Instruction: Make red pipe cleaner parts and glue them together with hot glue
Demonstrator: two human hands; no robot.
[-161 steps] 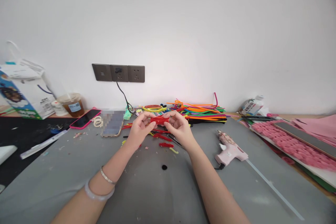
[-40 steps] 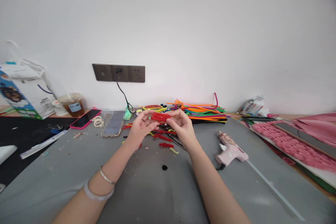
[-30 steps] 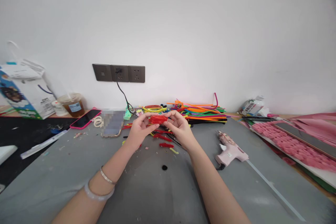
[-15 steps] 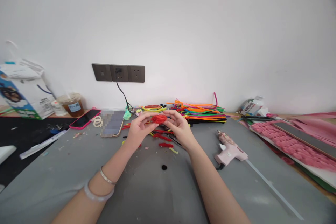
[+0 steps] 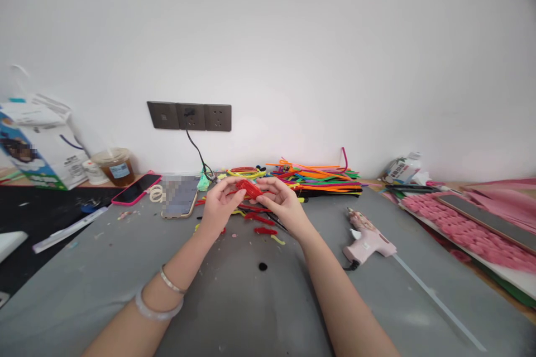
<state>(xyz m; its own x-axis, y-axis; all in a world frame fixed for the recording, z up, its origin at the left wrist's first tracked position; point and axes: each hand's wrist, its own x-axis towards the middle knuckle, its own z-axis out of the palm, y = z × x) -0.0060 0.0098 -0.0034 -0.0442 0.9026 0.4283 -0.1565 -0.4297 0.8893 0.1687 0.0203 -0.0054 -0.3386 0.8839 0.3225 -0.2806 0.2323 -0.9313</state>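
Between both hands, a little above the table, is a red fuzzy piece [image 5: 248, 188] that looks made of pipe cleaner. My left hand [image 5: 223, 203] pinches its left end between thumb and fingers. At its right end, my right hand [image 5: 282, 201] closes on it in the same way. Below the hands lie short red pipe cleaner pieces [image 5: 265, 231] and a yellow bit [image 5: 277, 240]. Nearer to me on the grey table rests a small black pompom-like disc [image 5: 262, 266].
Behind my hands lies a bundle of coloured pipe cleaners [image 5: 322, 178]. To the right is a pink glue gun [image 5: 368, 237] with a long glue stick, and beyond it a pink keyboard-like pad [image 5: 473, 223]. Phones [image 5: 137, 189] and a drink cup [image 5: 115, 167] stand left.
The red piece has turned and tilted between my fingers, its left end now higher. Both hands stay in nearly the same place.
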